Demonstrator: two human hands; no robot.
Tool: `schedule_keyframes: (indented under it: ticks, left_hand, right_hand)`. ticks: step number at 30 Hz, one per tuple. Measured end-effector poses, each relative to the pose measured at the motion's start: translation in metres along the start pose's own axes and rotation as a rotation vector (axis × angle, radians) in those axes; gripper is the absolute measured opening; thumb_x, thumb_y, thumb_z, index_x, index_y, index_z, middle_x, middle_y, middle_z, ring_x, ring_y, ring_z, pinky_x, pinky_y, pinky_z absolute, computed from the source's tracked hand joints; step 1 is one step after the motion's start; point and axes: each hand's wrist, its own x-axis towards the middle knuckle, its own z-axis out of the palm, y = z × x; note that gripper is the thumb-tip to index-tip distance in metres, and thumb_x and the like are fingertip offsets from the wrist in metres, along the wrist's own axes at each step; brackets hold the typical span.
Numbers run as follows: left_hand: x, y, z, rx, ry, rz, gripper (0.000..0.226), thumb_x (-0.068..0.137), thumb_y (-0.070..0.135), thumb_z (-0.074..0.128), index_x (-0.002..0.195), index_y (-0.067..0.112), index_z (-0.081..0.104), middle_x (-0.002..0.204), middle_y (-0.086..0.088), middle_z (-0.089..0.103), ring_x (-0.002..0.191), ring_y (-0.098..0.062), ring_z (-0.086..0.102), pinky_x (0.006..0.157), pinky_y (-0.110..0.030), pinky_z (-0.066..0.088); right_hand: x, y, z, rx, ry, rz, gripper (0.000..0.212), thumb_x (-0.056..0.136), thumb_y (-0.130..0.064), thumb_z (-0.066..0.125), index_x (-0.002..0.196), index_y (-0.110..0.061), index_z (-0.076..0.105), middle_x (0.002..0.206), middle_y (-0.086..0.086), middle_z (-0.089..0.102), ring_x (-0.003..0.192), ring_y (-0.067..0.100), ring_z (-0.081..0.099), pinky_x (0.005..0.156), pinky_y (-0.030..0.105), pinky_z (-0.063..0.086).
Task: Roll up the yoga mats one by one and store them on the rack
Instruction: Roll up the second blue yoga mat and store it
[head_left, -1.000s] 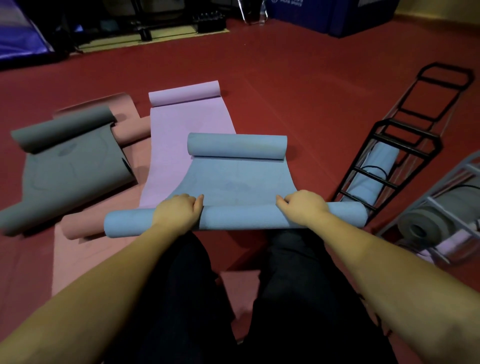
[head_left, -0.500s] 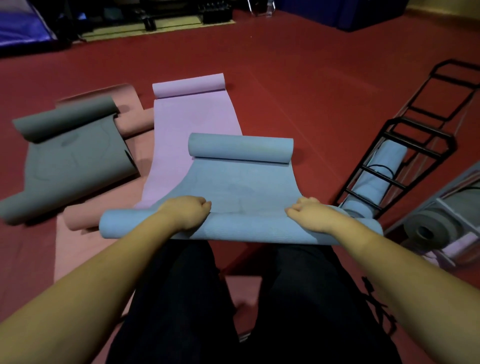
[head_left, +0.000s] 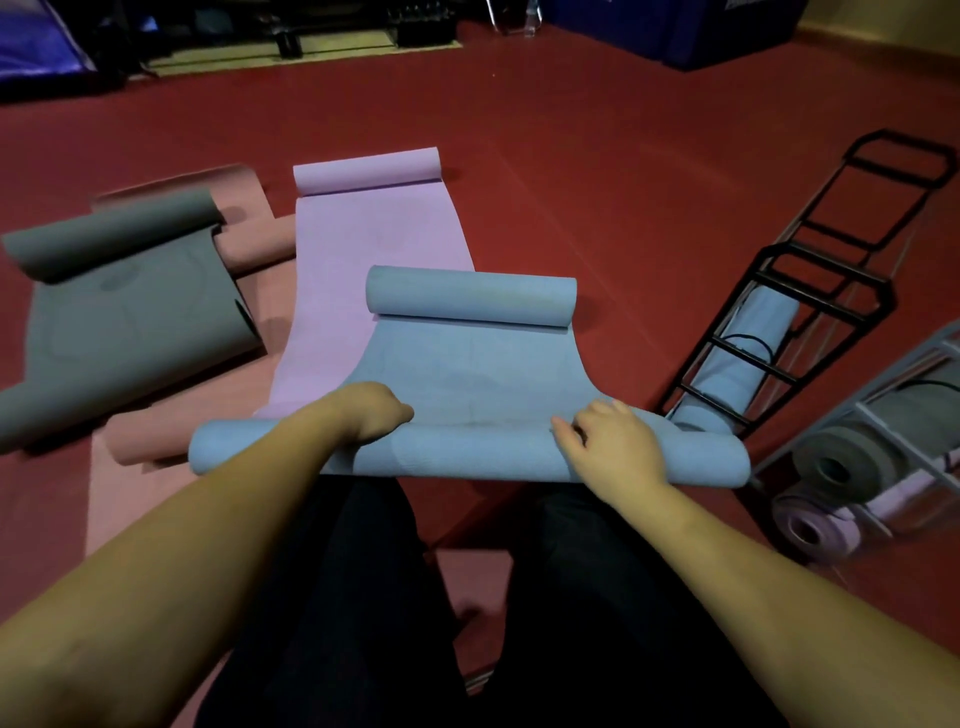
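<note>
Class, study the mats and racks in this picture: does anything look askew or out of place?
Yes. The black rack lies tipped over on the floor with a rolled blue mat inside. The grey mat and pink mat sprawl crookedly, overlapping.

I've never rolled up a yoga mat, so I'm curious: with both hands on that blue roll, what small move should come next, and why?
Probably push the roll another turn forward. Both the left hand and right hand sit on the near roll of the blue mat, but a flat stretch still lies between it and the curled far end, so the mat looks unready for the black rack.
</note>
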Motion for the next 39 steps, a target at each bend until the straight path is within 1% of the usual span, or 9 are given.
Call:
schedule_keyframes:
  ticks: [6, 10, 17, 21, 24, 28, 34, 37, 39]
  left_hand:
    - [0.014, -0.001, -0.001, 0.028, -0.033, 0.009, 0.038, 0.092, 0.041, 0.052, 0.112, 0.012, 0.068, 0.130, -0.014, 0.061, 0.106, -0.027, 0.053, 0.087, -0.032, 0.039]
    - [0.011, 0.000, 0.002, 0.038, 0.045, 0.019, 0.040, 0.100, 0.043, 0.040, 0.100, 0.013, 0.067, 0.124, -0.014, 0.062, 0.107, -0.031, 0.054, 0.091, -0.034, 0.040]
    - [-0.005, 0.003, 0.020, 0.114, 0.492, -0.044, 0.051, 0.104, 0.041, 0.028, 0.079, 0.014, 0.063, 0.095, -0.013, 0.068, 0.083, -0.031, 0.056, 0.072, -0.034, 0.045]
    - [-0.015, 0.001, 0.040, 0.043, 0.622, 0.023, 0.056, 0.099, 0.041, 0.032, 0.079, 0.005, 0.071, 0.086, -0.017, 0.066, 0.086, -0.038, 0.062, 0.073, -0.039, 0.048]
    - [-0.021, -0.004, 0.051, 0.119, 0.635, 0.099, 0.063, 0.094, 0.049, 0.028, 0.072, 0.005, 0.069, 0.077, -0.015, 0.064, 0.080, -0.038, 0.061, 0.069, -0.040, 0.043]
    - [-0.018, -0.004, 0.040, 0.193, 0.605, 0.091, 0.055, 0.103, 0.045, 0.032, 0.092, 0.008, 0.072, 0.099, -0.012, 0.067, 0.100, -0.033, 0.059, 0.084, -0.040, 0.040]
    - [-0.026, -0.005, 0.028, 0.209, 0.581, 0.110, 0.058, 0.103, 0.047, 0.028, 0.086, 0.009, 0.069, 0.101, -0.013, 0.067, 0.097, -0.034, 0.061, 0.081, -0.038, 0.043]
    - [-0.031, -0.002, 0.017, 0.186, 0.445, 0.091, 0.062, 0.103, 0.050, 0.024, 0.089, 0.010, 0.070, 0.105, -0.016, 0.068, 0.100, -0.034, 0.061, 0.082, -0.036, 0.044]
    - [-0.030, -0.002, 0.011, 0.186, 0.338, 0.078, 0.065, 0.102, 0.052, 0.022, 0.098, 0.010, 0.071, 0.113, -0.018, 0.066, 0.105, -0.034, 0.059, 0.086, -0.036, 0.043]
  right_hand:
    - [-0.006, 0.000, 0.012, -0.101, -0.001, -0.009, 0.068, 0.088, -0.063, 0.029, 0.078, -0.009, 0.069, 0.080, 0.007, 0.063, 0.086, 0.029, 0.059, 0.073, 0.038, 0.046]
    - [0.006, 0.003, 0.013, -0.053, 0.012, 0.004, 0.070, 0.085, -0.064, 0.027, 0.086, -0.010, 0.071, 0.082, 0.008, 0.065, 0.087, 0.031, 0.060, 0.074, 0.039, 0.049]
    - [0.016, 0.000, 0.008, -0.094, -0.031, 0.005, 0.073, 0.081, -0.066, 0.017, 0.083, -0.015, 0.069, 0.084, 0.004, 0.063, 0.092, 0.026, 0.058, 0.067, 0.033, 0.037]
    - [0.025, 0.001, 0.005, -0.122, -0.115, 0.034, 0.054, 0.095, -0.056, 0.037, 0.086, -0.014, 0.069, 0.094, 0.006, 0.066, 0.094, 0.027, 0.060, 0.069, 0.032, 0.037]
    - [0.036, -0.001, 0.001, -0.135, -0.214, 0.057, 0.059, 0.096, -0.059, 0.030, 0.087, -0.017, 0.071, 0.095, 0.006, 0.067, 0.092, 0.028, 0.062, 0.066, 0.032, 0.040]
    - [0.044, -0.005, -0.010, -0.136, -0.288, 0.041, 0.062, 0.096, -0.061, 0.026, 0.083, -0.018, 0.068, 0.084, 0.003, 0.063, 0.087, 0.026, 0.060, 0.065, 0.032, 0.039]
    - [0.048, -0.005, -0.028, -0.144, -0.385, 0.028, 0.061, 0.095, -0.061, 0.023, 0.062, -0.019, 0.052, 0.068, -0.001, 0.050, 0.078, 0.025, 0.054, 0.063, 0.032, 0.037]
    - [0.050, -0.002, -0.036, -0.087, -0.524, 0.065, 0.061, 0.095, -0.063, 0.024, 0.072, -0.018, 0.058, 0.085, 0.004, 0.060, 0.088, 0.028, 0.054, 0.074, 0.034, 0.041]
    - [0.053, 0.000, -0.041, -0.044, -0.654, 0.092, 0.066, 0.096, -0.064, 0.026, 0.107, -0.012, 0.066, 0.122, 0.013, 0.062, 0.105, 0.030, 0.055, 0.087, 0.035, 0.042]
